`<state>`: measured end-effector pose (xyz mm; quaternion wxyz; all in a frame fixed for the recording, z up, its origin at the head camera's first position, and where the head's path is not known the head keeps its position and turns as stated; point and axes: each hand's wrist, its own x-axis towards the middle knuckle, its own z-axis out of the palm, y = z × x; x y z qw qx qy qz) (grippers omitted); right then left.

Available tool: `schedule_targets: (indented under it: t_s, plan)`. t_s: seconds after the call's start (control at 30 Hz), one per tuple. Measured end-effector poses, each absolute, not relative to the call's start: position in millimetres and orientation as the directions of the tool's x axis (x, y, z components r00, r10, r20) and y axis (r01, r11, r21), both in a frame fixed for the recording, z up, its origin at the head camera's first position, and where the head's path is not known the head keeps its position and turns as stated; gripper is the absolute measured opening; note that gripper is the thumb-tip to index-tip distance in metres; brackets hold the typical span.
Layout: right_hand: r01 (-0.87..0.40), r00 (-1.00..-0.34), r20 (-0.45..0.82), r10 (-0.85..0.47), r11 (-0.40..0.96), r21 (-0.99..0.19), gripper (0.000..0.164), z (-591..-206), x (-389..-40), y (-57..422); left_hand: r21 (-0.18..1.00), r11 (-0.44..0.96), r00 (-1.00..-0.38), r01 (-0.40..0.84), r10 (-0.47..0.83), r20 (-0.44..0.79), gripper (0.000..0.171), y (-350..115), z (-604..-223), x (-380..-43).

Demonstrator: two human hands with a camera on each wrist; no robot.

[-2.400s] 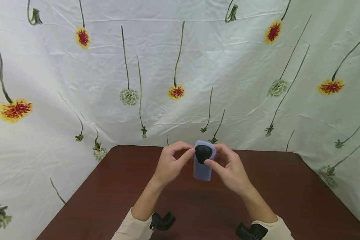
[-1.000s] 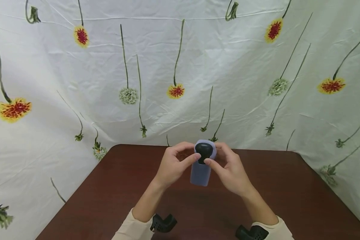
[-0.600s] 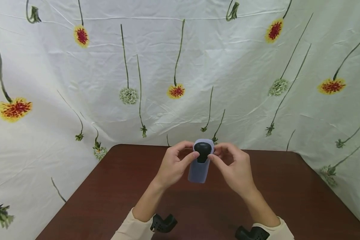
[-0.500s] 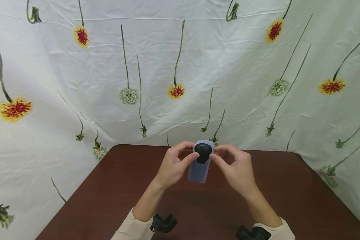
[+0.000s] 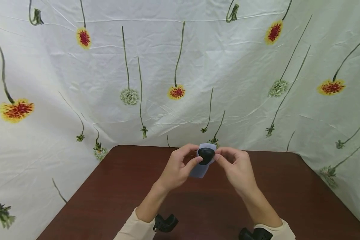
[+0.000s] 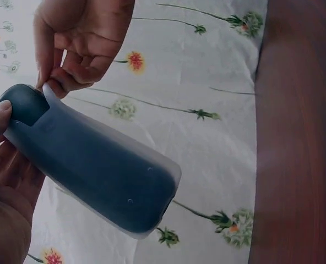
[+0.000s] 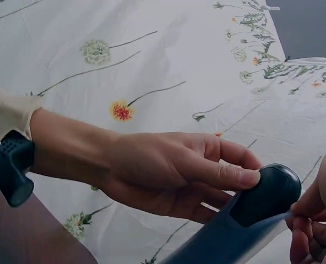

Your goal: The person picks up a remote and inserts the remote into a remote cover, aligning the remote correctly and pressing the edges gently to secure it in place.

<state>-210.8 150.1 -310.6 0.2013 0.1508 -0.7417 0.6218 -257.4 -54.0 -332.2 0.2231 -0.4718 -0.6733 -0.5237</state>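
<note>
A dark handheld device [image 5: 206, 155] with a rounded, glossy end sits in a translucent bluish sleeve [image 5: 199, 170], held up over the table. My left hand [image 5: 175, 168] grips both, its thumb pressed on the dark end and its fingers behind. With thumb and index finger, my right hand [image 5: 238, 170] pinches the sleeve's rim on the right side. In the left wrist view that rim is drawn out to a point beside the bare device end [image 6: 25, 103], while the rest of the device shows dimly through the sleeve [image 6: 105, 165].
A dark reddish-brown table [image 5: 120, 186] lies below the hands. Behind it hangs a white flower-print cloth [image 5: 156, 66]. Black wrist mounts [image 5: 166, 223] sit at both sleeve cuffs. A grey panel [image 7: 311, 27] shows at the cloth's edge in the right wrist view.
The device and its sleeve have shifted slightly right and tilted. My right thumb has gone from the dark face to the sleeve's rim, which now pulls outward; the left thumb has moved onto the dark end.
</note>
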Motion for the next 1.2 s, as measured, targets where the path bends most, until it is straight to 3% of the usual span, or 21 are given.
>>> schedule_targets:
  t_s: [0.17, 0.3, 0.43, 0.6, 0.73, 0.97, 1.2]
  plan:
    - [-0.329, -0.944, 0.327, 0.041, -0.089, -0.94, 0.007, -308.4, -210.9, 150.1, 0.365, 0.081, -0.366, 0.927, 0.392, 0.844, 0.024, -52.2, -336.1, -260.0]
    - [-0.296, -0.955, 0.289, 0.066, -0.218, -0.93, 0.006, -305.8, -208.1, 148.3, 0.299, 0.122, -0.322, 0.947, 0.378, 0.868, 0.026, -51.3, -336.9, -261.7]
    - [-0.375, -0.925, 0.357, 0.131, -0.15, -0.915, 0.008, -308.6, -206.7, 141.2, 0.282, 0.131, -0.311, 0.95, 0.359, 0.88, 0.029, -52.5, -334.0, -260.3]
    - [-0.514, -0.843, 0.518, 0.146, 0.063, -0.855, 0.02, -314.2, -207.2, 136.9, 0.439, 0.062, -0.434, 0.896, 0.327, 0.84, 0.027, -57.0, -330.3, -256.0]
    - [-0.554, -0.817, 0.565, 0.114, 0.112, -0.825, 0.028, -315.0, -207.8, 139.5, 0.543, -0.037, -0.503, 0.839, 0.331, 0.799, 0.025, -61.0, -329.0, -253.8]
    - [-0.56, -0.824, 0.558, -0.099, -0.001, -0.828, 0.039, -320.6, -215.2, 147.0, 0.568, -0.149, -0.502, 0.81, 0.327, 0.801, 0.019, -62.9, -329.8, -253.0]
    - [-0.662, -0.744, 0.639, -0.195, 0.089, -0.744, 0.032, -327.4, -221.2, 151.0, 0.578, -0.184, -0.498, 0.795, 0.347, 0.795, 0.019, -63.7, -327.9, -255.5]
